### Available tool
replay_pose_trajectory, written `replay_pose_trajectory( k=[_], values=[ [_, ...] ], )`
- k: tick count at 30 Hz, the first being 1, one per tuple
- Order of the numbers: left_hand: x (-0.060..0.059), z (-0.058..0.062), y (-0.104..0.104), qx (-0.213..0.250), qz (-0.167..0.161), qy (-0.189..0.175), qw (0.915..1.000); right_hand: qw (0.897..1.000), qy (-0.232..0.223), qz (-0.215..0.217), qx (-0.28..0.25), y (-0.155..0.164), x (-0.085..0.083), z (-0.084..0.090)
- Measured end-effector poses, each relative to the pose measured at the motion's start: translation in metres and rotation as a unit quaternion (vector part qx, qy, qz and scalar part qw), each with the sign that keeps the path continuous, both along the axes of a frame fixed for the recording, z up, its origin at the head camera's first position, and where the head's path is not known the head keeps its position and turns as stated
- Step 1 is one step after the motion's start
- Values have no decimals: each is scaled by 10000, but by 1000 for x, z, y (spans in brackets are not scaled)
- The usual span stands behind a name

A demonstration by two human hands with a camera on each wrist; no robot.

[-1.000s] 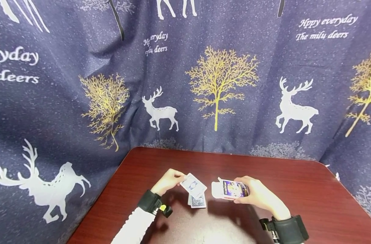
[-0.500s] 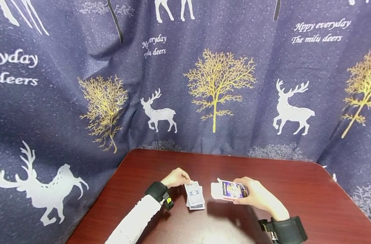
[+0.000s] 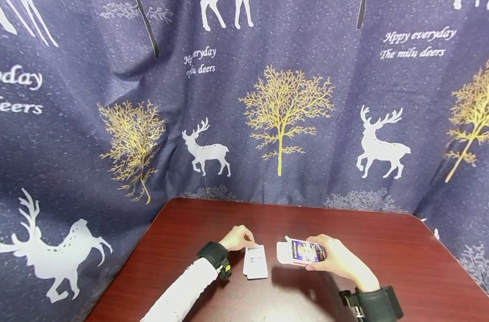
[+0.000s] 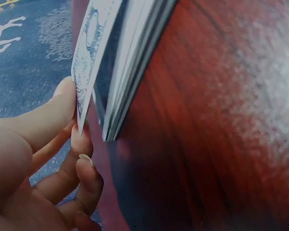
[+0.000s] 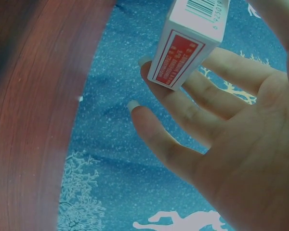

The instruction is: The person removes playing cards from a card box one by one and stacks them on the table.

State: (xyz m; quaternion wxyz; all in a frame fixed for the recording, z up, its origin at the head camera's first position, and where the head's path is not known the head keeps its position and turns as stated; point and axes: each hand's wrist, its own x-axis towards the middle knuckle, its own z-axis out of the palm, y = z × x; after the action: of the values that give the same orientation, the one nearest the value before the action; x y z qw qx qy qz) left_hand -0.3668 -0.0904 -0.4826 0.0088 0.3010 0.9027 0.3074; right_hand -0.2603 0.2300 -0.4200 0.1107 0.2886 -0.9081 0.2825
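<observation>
My left hand (image 3: pixel 237 238) pinches a few playing cards (image 4: pixel 92 57) by one end between thumb and fingers. Just beside them in the left wrist view is the stack of cards (image 4: pixel 130 62), its edges showing; in the head view the held cards (image 3: pixel 256 264) overlap that stack. My right hand (image 3: pixel 329 255) holds a purple and white card box (image 3: pixel 307 251) by its right end, tilted above the table. The box's flap (image 3: pixel 284 253) stands open toward the cards. From the right wrist, the box's barcode end and red side panel (image 5: pixel 178 60) show, gripped by the fingertips.
The dark red wooden table (image 3: pixel 212 212) has rounded far corners. Behind it hangs a blue curtain (image 3: pixel 244 116) printed with deer and trees. Black straps with small cameras circle both wrists.
My left hand has brought its cards to the right and down, turning them into line over the stack. The right hand and the box stay nearly still.
</observation>
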Motion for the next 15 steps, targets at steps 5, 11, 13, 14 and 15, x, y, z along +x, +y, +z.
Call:
replay_pose_trajectory(
  k=[5,11,13,14,15],
  values=[
    [-1,-1,5,-501,541,71,9973,9999,-57,-72,59,0,-1,0],
    [6,2,8,-556,715,403,9951,9999,-76,-84,72,0,0,2],
    [10,3,9,-629,579,544,9949,9999,-83,-74,81,0,-1,2],
    [13,3,10,-684,441,571,9950,9999,-78,-61,99,0,-1,2],
    [16,4,11,-769,258,580,9950,9999,-77,-61,118,0,-1,2]
  ],
)
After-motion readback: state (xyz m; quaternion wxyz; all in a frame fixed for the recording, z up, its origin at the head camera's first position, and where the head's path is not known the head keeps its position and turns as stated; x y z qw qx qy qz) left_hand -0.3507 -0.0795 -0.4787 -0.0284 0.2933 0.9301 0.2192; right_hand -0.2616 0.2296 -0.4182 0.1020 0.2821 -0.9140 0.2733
